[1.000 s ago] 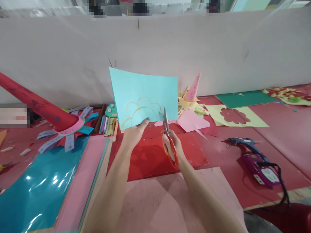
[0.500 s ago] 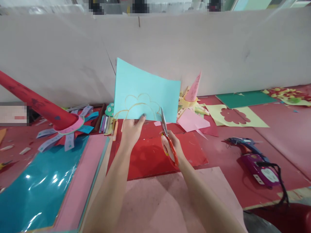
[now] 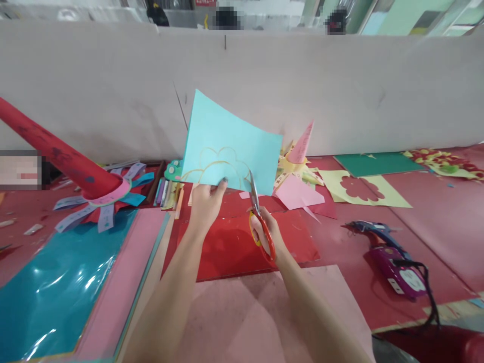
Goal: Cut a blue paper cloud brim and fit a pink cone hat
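My left hand (image 3: 207, 204) pinches the lower edge of a light blue sheet of paper (image 3: 234, 126), thumb in front and the other fingers behind. Scalloped outlines in yellowish pencil curve over the sheet's lower half. In my right hand (image 3: 270, 227) is a pair of scissors (image 3: 264, 234) with red and yellow handles. Their blades point upward and lie at the sheet's lower right, by the end of the drawn line. The blades look nearly closed; how far they have cut is hard to make out.
Red card (image 3: 242, 252) lies under my hands. Leftward are a red paper cone (image 3: 75, 171) and a shiny blue sheet (image 3: 64, 282). To the right, a glue gun (image 3: 378, 232) rests by a purple box (image 3: 397, 272) with a black cord. A pink cone (image 3: 301, 143) stands behind.
The sheet's left edge has swung slightly rightward, tilting the sheet. The scissors stay at its lower right, both hands keeping hold. My view has shifted a little.
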A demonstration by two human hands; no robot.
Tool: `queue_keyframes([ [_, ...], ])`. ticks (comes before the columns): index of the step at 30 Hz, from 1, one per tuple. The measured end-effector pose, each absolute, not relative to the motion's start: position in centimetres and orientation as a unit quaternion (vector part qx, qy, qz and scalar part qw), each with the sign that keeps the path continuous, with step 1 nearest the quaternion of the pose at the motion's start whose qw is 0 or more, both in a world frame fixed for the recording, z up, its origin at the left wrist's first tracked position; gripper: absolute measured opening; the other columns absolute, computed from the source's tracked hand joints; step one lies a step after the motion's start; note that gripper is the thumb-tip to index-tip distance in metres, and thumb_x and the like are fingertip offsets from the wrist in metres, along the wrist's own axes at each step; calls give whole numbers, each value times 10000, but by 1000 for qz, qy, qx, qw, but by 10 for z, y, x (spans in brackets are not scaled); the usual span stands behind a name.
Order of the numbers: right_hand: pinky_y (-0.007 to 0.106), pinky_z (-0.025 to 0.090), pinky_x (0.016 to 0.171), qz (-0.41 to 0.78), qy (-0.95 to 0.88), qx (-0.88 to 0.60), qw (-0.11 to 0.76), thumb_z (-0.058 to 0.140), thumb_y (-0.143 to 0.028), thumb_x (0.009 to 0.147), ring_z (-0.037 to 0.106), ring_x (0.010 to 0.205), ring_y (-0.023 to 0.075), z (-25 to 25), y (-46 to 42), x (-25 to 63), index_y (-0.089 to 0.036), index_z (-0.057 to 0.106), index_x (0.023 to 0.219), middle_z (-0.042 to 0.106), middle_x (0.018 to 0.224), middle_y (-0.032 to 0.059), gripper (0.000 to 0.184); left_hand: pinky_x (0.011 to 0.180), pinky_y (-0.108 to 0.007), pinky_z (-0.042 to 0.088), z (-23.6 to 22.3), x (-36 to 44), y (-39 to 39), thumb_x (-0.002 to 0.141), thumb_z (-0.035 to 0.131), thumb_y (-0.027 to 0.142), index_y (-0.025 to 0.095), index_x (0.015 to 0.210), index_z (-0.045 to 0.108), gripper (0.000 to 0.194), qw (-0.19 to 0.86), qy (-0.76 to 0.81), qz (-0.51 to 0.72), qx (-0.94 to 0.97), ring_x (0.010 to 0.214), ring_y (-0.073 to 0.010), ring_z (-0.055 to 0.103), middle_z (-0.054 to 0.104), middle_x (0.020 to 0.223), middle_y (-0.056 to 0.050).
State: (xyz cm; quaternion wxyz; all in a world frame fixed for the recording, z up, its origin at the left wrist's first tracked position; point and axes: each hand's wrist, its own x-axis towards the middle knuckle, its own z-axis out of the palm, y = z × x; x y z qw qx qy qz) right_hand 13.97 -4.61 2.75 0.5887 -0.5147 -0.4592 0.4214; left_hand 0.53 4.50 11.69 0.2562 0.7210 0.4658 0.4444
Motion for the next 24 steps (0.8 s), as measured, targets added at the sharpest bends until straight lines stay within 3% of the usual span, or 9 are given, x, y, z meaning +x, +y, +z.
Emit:
queue_keyframes([
  [7,246,350,531,409,-503,-501,573,527,-467,860,377,548,103,29,-47,142,-263,495,1074,407,680,-40,297,881,-311,475,120,2,45,849,500,404,168,775,668,299,266,445,426,742,907,-237,655,697,693,-48],
  [11,250,346,533,411,-510,-487,578,494,-473,880,374,560,109,28,-47,142,-263,494,1084,404,687,-32,292,905,-328,477,119,0,47,846,511,400,172,889,678,286,269,433,429,746,966,-243,656,732,821,-64],
  [15,243,348,525,412,-508,-488,578,503,-472,876,376,557,106,26,-47,143,-262,505,1093,413,691,-32,303,934,-363,469,117,-1,47,840,522,432,173,855,685,307,271,440,413,750,950,-255,659,731,780,-58],
  [24,228,332,477,417,-492,-488,588,520,-482,862,369,523,97,24,-46,142,-243,527,1081,415,652,-36,325,957,-325,451,120,-2,47,853,514,400,172,1021,668,322,270,421,418,758,1041,-235,633,728,1004,-70],
])
